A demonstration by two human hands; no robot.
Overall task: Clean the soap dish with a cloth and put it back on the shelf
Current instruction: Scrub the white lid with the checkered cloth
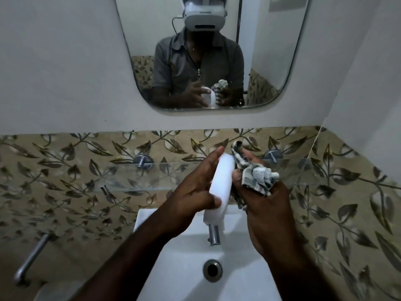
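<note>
Over the sink (180, 246) at lower centre, left hand (195, 187) grips the soap dish (223, 177) while right hand (264, 203), clutching the cloth (258, 177), wipes it; return to the shelf (130, 177) likely next.

Smooth white soap dish (219, 187), woven cloth (253, 175), glass shelf (134, 177)

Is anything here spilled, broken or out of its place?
Nothing stands out. The left hand holds the soap dish on edge above the sink, off the shelf only for cleaning; the right hand holds the cloth against it. No spill or damage shows.
</note>
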